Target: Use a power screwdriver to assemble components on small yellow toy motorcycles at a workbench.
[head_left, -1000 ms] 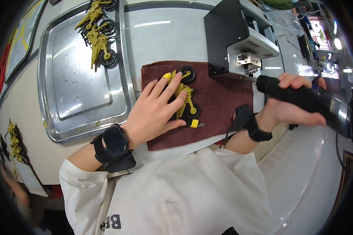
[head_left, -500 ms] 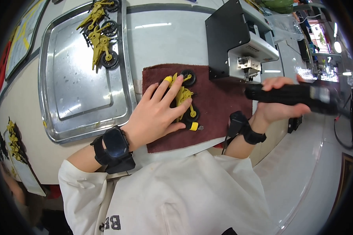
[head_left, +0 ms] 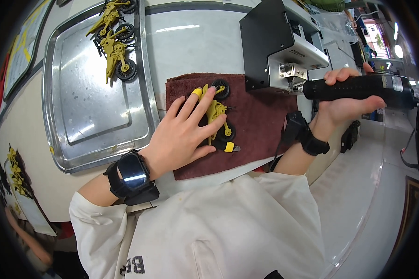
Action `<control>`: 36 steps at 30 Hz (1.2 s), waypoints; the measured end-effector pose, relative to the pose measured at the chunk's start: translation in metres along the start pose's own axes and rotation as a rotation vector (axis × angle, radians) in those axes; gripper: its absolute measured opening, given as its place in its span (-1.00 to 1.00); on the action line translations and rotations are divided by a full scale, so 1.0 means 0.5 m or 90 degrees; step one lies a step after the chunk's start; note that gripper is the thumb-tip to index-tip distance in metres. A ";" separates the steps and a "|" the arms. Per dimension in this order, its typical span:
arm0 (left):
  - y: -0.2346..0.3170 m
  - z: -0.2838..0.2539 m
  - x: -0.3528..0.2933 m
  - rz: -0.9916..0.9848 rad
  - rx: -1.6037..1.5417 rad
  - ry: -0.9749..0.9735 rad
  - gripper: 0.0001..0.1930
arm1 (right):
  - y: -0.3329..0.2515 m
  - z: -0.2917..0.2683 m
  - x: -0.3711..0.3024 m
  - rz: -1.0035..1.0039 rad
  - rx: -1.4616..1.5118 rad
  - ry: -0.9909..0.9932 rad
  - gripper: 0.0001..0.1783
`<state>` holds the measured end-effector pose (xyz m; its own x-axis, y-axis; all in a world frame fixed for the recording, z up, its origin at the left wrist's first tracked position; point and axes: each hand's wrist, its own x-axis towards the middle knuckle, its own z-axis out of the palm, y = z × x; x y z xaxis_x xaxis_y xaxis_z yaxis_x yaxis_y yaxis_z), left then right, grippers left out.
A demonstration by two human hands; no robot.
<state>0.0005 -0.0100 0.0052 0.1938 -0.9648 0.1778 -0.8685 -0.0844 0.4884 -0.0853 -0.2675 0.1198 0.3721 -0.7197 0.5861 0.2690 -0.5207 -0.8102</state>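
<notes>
My left hand (head_left: 179, 128) lies with fingers spread over a yellow toy motorcycle (head_left: 215, 111) on a brown cloth (head_left: 258, 125), its fingertips touching the toy. Part of the toy is hidden under the fingers; its black wheels (head_left: 220, 89) show. Something yellow sits at one fingertip. By the thumb lies a small black-and-yellow piece (head_left: 228, 147) with a grey tip. My right hand (head_left: 344, 104) is closed around a corded black electric screwdriver (head_left: 354, 88), held sideways. Its front end is beside the metal block (head_left: 293, 72) of a black-and-silver machine (head_left: 265, 46); its bit cannot be made out.
On the left a metal tray (head_left: 60, 156) carries more yellow toy motorcycles (head_left: 111, 51) along its right side. Further yellow parts (head_left: 17, 172) lie at the far left, near another person's arm (head_left: 32, 239). A clear plastic bag (head_left: 333, 28) lies behind the machine.
My right hand has moved right and slightly away with the screwdriver, whose front end is now up beside the machine's metal block. My left hand stays on the toy motorcycle.
</notes>
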 end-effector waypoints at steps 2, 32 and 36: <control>-0.004 0.005 -0.003 -0.005 -0.009 0.005 -0.31 | -0.008 0.001 -0.020 0.053 0.007 -0.049 0.06; -0.011 0.008 0.002 -0.020 -0.048 0.000 -0.32 | 0.048 0.184 -0.141 0.130 0.156 -0.220 0.07; -0.010 0.008 0.006 -0.023 -0.036 0.002 -0.33 | 0.065 0.178 -0.138 0.122 0.188 -0.236 0.05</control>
<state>0.0038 -0.0135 0.0000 0.2268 -0.9603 0.1621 -0.8340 -0.1056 0.5415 -0.0231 -0.1939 0.0531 0.7153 -0.5507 0.4303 0.3842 -0.2046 -0.9003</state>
